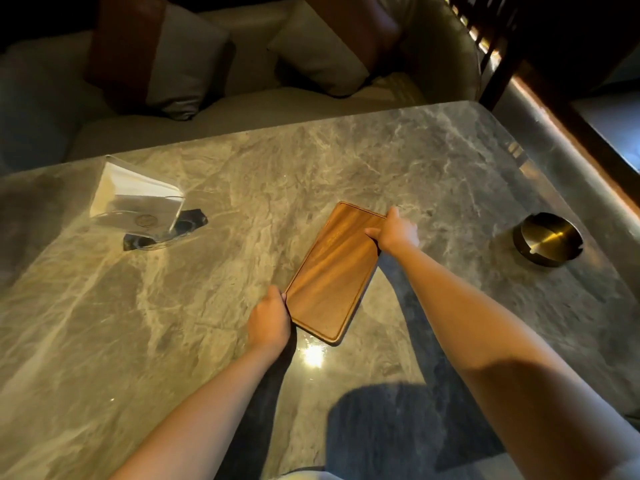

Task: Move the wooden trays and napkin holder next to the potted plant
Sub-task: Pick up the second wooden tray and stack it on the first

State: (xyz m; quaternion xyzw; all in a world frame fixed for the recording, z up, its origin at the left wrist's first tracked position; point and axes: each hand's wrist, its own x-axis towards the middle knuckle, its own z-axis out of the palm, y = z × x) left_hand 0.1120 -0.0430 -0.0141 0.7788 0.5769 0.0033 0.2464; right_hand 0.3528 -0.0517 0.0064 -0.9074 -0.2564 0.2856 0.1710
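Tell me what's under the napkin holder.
The napkin holder stands on a dark base on the marble table. The base's middle is covered.

Lounge: marble table (433, 161), ashtray (547, 238), sofa (242, 109)

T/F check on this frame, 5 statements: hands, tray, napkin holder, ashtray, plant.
1. Both hands grip the tray. True: the left hand is at its near corner and the right hand at its far right corner.
2. The napkin holder sits on the tray. False: it stands apart on the table, to the left of the tray.
3. The ashtray is right of the tray. True.
4. A potted plant stands beside the ashtray. False: no plant is in view.
5. Two trays lie side by side on the table. False: only one tray shape shows, and whether it is a stack cannot be told.
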